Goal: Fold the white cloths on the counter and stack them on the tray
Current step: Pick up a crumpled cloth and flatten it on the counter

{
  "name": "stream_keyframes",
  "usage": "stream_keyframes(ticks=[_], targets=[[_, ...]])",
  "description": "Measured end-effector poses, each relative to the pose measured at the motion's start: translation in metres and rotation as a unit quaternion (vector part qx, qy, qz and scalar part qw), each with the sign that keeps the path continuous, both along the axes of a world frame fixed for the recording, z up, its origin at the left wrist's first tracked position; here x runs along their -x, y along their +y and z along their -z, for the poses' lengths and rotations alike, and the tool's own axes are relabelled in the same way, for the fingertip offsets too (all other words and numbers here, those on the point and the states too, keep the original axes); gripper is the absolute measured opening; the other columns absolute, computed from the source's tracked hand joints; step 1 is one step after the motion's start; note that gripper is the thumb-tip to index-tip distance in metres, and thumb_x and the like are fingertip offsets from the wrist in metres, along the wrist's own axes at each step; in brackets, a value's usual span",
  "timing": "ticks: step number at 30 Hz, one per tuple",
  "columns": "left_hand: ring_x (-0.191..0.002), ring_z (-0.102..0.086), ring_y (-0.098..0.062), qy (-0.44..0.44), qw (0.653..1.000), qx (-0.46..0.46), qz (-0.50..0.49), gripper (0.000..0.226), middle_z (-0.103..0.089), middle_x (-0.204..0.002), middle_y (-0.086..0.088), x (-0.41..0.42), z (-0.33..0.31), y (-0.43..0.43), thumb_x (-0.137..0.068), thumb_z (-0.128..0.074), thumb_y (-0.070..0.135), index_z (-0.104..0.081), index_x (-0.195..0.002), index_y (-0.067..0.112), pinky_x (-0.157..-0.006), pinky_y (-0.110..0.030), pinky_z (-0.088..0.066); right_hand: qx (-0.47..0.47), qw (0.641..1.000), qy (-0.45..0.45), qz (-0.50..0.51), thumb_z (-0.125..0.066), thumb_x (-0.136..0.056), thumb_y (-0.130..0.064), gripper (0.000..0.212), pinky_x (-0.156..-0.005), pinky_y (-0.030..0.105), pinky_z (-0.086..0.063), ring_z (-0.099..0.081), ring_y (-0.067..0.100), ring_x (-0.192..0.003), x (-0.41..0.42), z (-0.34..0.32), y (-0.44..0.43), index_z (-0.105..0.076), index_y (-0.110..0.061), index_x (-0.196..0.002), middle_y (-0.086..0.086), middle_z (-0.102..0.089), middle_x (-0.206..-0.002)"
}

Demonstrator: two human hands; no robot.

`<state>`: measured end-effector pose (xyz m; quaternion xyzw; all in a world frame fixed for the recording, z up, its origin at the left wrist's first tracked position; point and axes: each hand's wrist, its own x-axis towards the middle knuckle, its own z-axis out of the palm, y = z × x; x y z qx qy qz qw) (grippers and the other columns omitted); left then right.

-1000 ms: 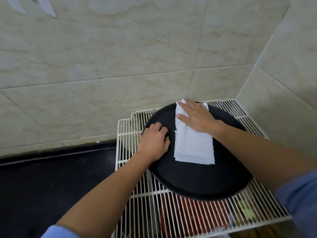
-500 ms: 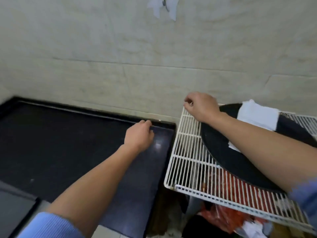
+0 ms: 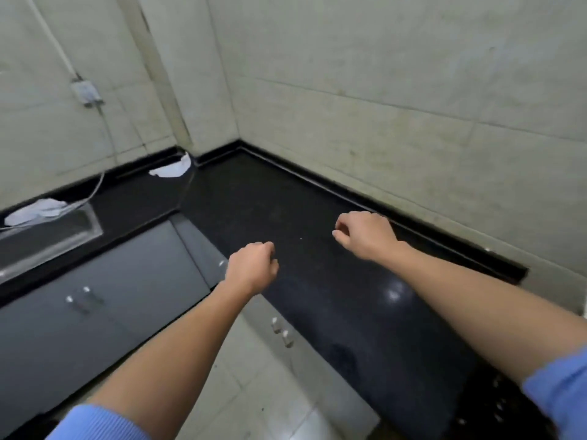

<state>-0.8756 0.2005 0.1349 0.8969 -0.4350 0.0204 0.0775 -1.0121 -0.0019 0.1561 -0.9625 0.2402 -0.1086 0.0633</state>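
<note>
Two crumpled white cloths lie on the black counter. One cloth sits in the far corner against the wall. The other cloth lies at the far left behind the sink. My left hand hovers at the counter's front edge, fingers loosely curled and holding nothing. Farther back over the counter near the wall, my right hand is also loosely curled and holds nothing. Both cloths are well beyond either hand. The tray and the folded cloth are out of view.
A steel sink is set in the counter at the left, with a white cable running down to it from a wall socket. Grey cabinet doors stand below the counter. Pale floor tiles show between my arms.
My view has swung left, away from the wire rack and the tray with its folded cloth. Both hands left the tray and now hover over the black counter.
</note>
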Motion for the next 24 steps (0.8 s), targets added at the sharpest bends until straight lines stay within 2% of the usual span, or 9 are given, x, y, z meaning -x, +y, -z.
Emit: stream_keyframes(ticks=[10,16,24], targets=[[-0.101,-0.06,-0.03,0.006,0.994,-0.019,-0.103,0.025,-0.066,-0.11,-0.008,-0.188,-0.001,0.152,-0.089,-0.049,0.028,-0.06,-0.106,0.014,-0.079,-0.038,-0.051,-0.025,0.994,0.017,-0.101,-0.048,-0.094,-0.043,0.024,-0.07,0.034,-0.045,-0.062,0.022,-0.091,-0.228,0.011,0.134,-0.061,-0.026,-0.105,-0.002,-0.065,-0.103],[-0.103,-0.059,-0.033,0.025,0.988,-0.018,-0.154,0.027,-0.066,-0.109,-0.009,-0.271,0.017,0.181,-0.089,-0.049,0.029,-0.06,-0.109,0.015,-0.08,-0.038,-0.049,-0.02,0.989,0.032,-0.142,-0.049,-0.093,-0.043,0.024,-0.068,0.033,-0.042,-0.062,0.023,-0.09,-0.334,0.021,0.155,-0.06,-0.026,-0.105,-0.002,-0.066,-0.101],[-0.105,-0.059,-0.032,0.017,0.98,-0.022,-0.199,0.028,-0.066,-0.11,-0.008,-0.419,0.018,0.177,-0.088,-0.05,0.031,-0.06,-0.11,0.017,-0.081,-0.038,-0.048,-0.042,0.982,0.046,-0.18,-0.049,-0.093,-0.044,0.026,-0.069,0.033,-0.044,-0.062,0.023,-0.09,-0.506,0.043,0.144,-0.06,-0.026,-0.109,-0.001,-0.066,-0.102]])
